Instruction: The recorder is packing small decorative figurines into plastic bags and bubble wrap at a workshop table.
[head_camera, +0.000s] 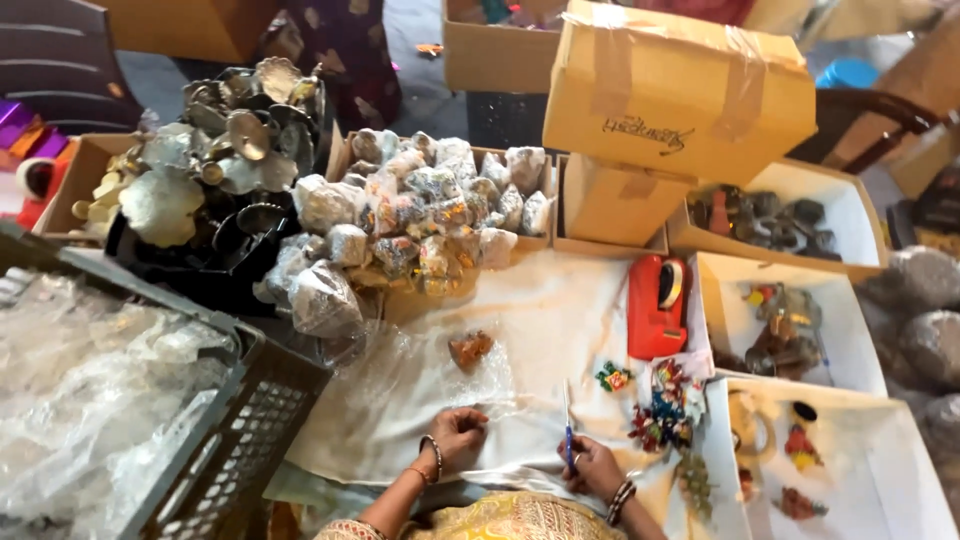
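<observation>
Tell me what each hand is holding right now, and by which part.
The right hand holds scissors by the blue handle, blades pointing up. The left hand presses on clear plastic wrap at its near edge.

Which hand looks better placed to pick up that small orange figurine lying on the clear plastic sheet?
Probably the left hand: it rests empty on the plastic sheet, just below the orange figurine. The right hand lies farther off and already holds scissors.
</observation>
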